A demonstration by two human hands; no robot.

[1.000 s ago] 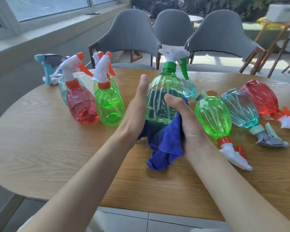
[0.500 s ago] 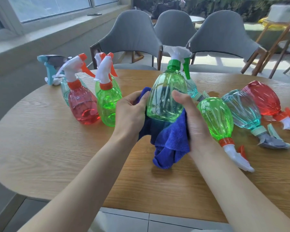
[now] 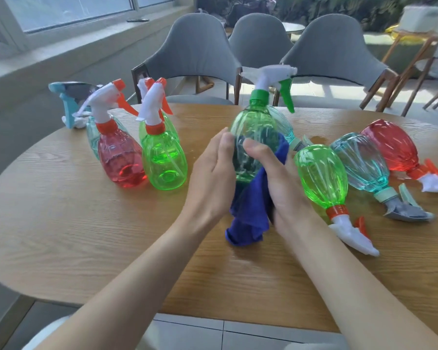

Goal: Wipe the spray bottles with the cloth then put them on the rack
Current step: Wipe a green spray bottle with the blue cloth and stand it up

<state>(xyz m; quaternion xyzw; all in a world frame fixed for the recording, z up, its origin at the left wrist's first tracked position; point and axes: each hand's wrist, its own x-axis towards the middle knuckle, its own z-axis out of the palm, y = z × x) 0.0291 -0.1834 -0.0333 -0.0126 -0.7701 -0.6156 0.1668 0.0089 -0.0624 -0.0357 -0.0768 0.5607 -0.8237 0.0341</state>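
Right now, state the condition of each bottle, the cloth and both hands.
Green-capped bottle: upright, held.
Blue cloth: bunched, gripped by right hand.
Left hand: flat on green-capped bottle.
Left red bottle: standing.
Left green bottle: standing.
Right green bottle: lying.
Right teal bottle: lying.
Right red bottle: lying.

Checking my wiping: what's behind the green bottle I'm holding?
The blue cloth, held there by the right hand, and part of a lying teal bottle. How far the cloth wraps is hidden.

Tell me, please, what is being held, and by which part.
The right hand grips the green spray bottle by its lower body, through the blue cloth; the left hand presses its side.
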